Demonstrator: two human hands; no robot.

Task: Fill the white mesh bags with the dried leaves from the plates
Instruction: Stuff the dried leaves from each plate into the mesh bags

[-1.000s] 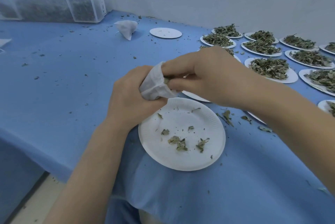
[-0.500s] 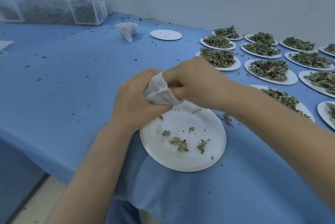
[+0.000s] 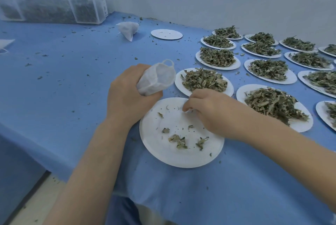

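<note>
Far left, clear bins (image 3: 54,9) of dark leaf stand against the wall on the blue table (image 3: 63,82). Next, a white pouch (image 3: 128,29), apparently a filled bag, lies beside a bare plate (image 3: 166,34), which suggests one earlier portion is finished. In the middle, the left hand (image 3: 127,95) grips the bag (image 3: 156,78) round its lower part, mouth up and open toward the right. Below it, the near plate (image 3: 154,144) is almost cleared: only a few leaf scraps (image 3: 179,141) and crumbs remain. The right hand (image 3: 209,113) reaches onto this plate's far edge, fingertips drawn together as if pinching a fragment; whether anything is held cannot be told. To the right, about a dozen full plates (image 3: 291,77) of dried leaves (image 3: 204,80) wait untouched. By this evidence, the task is at an early stage: the current portion is nearly bagged, and most remain.
</note>
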